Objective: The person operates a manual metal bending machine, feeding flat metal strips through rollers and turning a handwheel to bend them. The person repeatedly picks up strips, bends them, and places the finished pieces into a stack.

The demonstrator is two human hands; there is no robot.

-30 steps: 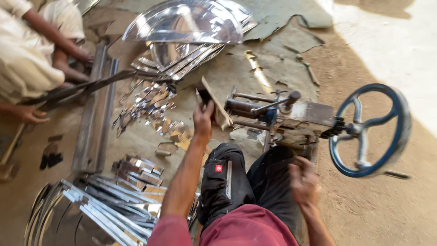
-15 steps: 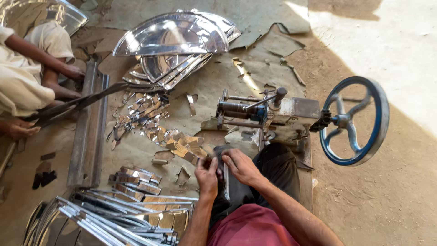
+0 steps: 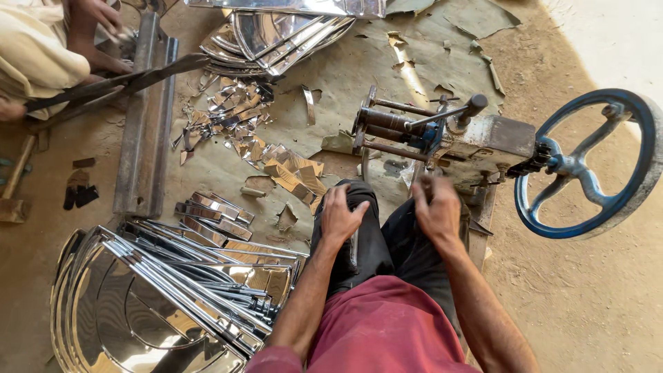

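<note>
One blue wheel [image 3: 587, 166] on one metal machine [image 3: 449, 135], right. Two hands [image 3: 342, 214] near. One long steel bar [image 3: 145, 117] left. One hammer [image 3: 14, 186] far left. Shiny scraps [image 3: 235, 110]: too many to count.

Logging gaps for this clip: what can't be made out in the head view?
- Right hand: motion-blurred; grip unclear.
- Left hand: palm down on knee, underside hidden.
- Handwheel: rim cut by right edge.
- Co-worker: cut by top-left corner.
</note>
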